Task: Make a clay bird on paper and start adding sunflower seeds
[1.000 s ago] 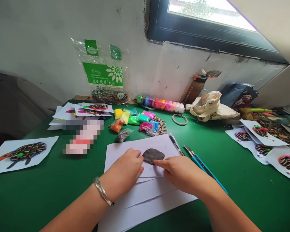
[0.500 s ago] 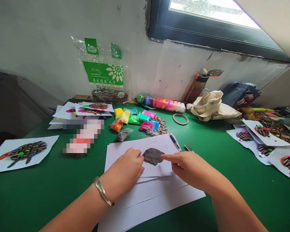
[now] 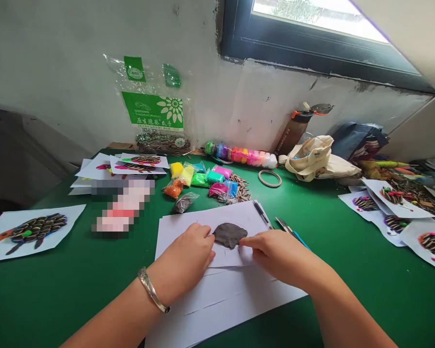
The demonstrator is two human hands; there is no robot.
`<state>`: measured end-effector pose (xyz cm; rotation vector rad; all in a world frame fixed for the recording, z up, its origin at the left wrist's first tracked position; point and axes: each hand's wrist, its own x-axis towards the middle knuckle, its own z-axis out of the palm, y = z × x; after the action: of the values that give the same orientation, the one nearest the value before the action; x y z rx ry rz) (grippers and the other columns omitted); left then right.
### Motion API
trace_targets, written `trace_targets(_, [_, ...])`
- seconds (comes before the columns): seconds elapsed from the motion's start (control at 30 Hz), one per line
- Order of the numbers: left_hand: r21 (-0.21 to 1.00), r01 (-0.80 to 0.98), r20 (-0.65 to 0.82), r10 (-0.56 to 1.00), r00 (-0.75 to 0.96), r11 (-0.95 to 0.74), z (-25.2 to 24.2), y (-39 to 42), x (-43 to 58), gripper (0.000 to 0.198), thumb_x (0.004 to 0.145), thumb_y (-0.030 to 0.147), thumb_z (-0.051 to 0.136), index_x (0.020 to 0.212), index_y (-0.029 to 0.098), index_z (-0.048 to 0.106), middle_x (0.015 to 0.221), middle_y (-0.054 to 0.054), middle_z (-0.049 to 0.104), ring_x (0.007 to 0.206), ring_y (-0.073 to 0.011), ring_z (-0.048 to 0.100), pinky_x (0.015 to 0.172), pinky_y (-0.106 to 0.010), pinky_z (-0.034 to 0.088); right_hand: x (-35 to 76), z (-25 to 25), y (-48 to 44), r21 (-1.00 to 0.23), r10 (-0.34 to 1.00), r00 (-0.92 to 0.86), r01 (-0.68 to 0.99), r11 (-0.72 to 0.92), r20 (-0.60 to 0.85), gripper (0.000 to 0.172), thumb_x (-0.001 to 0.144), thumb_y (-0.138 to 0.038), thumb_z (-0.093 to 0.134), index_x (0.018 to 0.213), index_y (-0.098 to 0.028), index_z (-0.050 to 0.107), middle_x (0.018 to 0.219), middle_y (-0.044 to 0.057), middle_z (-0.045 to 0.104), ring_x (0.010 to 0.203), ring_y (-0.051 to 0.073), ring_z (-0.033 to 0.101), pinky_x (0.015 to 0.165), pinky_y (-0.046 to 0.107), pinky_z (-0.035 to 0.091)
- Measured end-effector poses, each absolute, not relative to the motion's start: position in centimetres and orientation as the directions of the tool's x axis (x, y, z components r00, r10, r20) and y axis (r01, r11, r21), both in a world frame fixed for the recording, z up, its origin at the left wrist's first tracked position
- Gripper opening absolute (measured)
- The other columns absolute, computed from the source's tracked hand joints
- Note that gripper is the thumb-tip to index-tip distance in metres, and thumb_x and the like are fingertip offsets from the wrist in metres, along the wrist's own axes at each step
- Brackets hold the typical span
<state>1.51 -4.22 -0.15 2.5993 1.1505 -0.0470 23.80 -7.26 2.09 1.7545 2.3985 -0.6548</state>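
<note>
A flat dark grey patch of clay (image 3: 229, 234) lies on the top sheet of a stack of white paper (image 3: 203, 299) on the green table (image 3: 76, 280). My left hand (image 3: 186, 256) rests on the paper with curled fingers, its fingertips pressing the clay's left edge. A silver bracelet (image 3: 150, 291) is on that wrist. My right hand (image 3: 275, 253) lies on the paper to the right, fingers together, with the fingertips pressing the clay's lower right edge.
A black pen (image 3: 262, 214) and a blue-handled craft knife (image 3: 290, 230) lie right of the paper. Small bags of coloured clay (image 3: 203, 180), sunflower seeds (image 3: 241, 188) and a tape ring (image 3: 269, 178) sit behind. Finished seed pictures (image 3: 32, 231) lie left and right (image 3: 395, 203). A cloth bag (image 3: 317, 159) and bottle (image 3: 293, 128) stand by the wall.
My right hand's fingertips have shifted along the clay's right side, up to its upper edge and now back down to the lower right. My left hand has stayed put.
</note>
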Motion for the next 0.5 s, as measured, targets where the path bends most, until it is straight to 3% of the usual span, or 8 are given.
trace_targets(0.13, [0.257,0.732,-0.167,0.718,0.676,-0.630,0.1,-4.2,1.7,0.016,0.091,0.014,0.050,0.095,0.012,0.065,0.103,-0.012,0.060,0.102,-0.0275,0.055,0.087,-0.041,0.050,23.7,2.4,-7.3,-0.340,0.887,-0.340,0.912,0.230,-0.312,0.056,0.084,-0.011,0.038,0.131,-0.033,0.059,0.111,0.003,0.073,0.095,0.020,0.068,0.072,0.025,0.045])
trace_targets(0.5, [0.248,0.730,-0.160,0.716,0.679,-0.637,-0.2,-4.2,1.6,0.016,0.091,0.014,0.050,0.096,0.012,0.065,0.106,-0.013,0.060,0.103,-0.0282,0.054,0.089,-0.043,0.049,23.7,0.9,-7.4,-0.237,0.856,-0.357,0.929,0.284,-0.374,0.052,0.083,-0.016,0.043,0.128,-0.033,0.062,0.104,0.006,0.075,0.092,0.026,0.070,0.070,0.030,0.047])
